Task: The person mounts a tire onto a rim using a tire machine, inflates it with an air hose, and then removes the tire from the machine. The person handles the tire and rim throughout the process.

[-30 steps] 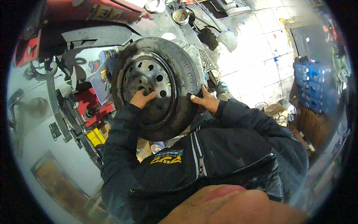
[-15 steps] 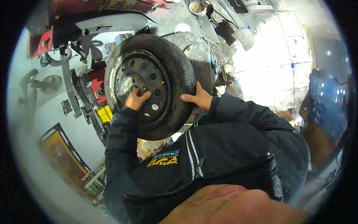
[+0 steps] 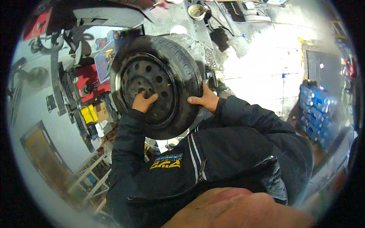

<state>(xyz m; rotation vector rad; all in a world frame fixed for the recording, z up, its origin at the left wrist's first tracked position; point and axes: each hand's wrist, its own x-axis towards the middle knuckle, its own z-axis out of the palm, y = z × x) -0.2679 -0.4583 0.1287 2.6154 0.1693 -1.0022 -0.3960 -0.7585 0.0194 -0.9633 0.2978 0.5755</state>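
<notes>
I hold a black car tire mounted on a dark steel wheel with a ring of round holes, its face turned up toward me and a little tilted. My left hand grips the wheel near its centre, thumb on the metal and fingertips at the hub openings. On the tire's right side, my right hand is closed around the tread, thumb pressed on the sidewall. What bears the tire's weight underneath is hidden.
Clutter surrounds the tire: a red metal piece, a yellow case and a cup. Blue water bottles are stacked at the right on the tiled floor. A light ladder-like frame stands lower left.
The tire and both hands have shifted slightly left in the picture since a second ago. The surroundings have moved about as the view shifted. Both grips look the same.
</notes>
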